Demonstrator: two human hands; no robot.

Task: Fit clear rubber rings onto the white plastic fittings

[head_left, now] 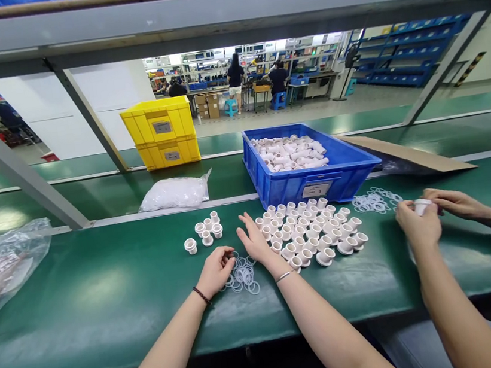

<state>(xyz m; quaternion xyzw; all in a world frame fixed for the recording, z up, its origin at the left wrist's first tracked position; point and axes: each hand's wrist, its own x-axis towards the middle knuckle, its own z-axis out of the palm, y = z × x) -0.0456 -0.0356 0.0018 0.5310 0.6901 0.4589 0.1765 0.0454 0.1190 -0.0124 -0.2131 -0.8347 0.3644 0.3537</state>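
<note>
My left hand [217,270], wearing a dark beaded bracelet, has its fingers bent together at the upper left edge of a loose pile of thin translucent rings [245,277]. Whether a ring is pinched in the fingertips is hard to see. My right hand [255,240] has its fingers stretched and apart, beside the left edge of a large group of white flanged plastic sleeves [297,231]; nothing shows in it. Most of these sleeves stand upright on their flanges. A smaller cluster of similar sleeves [207,237] stands beyond my left hand, with one sleeve [191,246] slightly apart.
A blue bin [318,183] of white sleeves stands behind the group. Stacked yellow crates [161,131] and a white plastic bag [176,192] lie further back. At right, a co-worker's hands [421,227] hold a white part near another ring pile [377,200]. Metal posts frame the bench.
</note>
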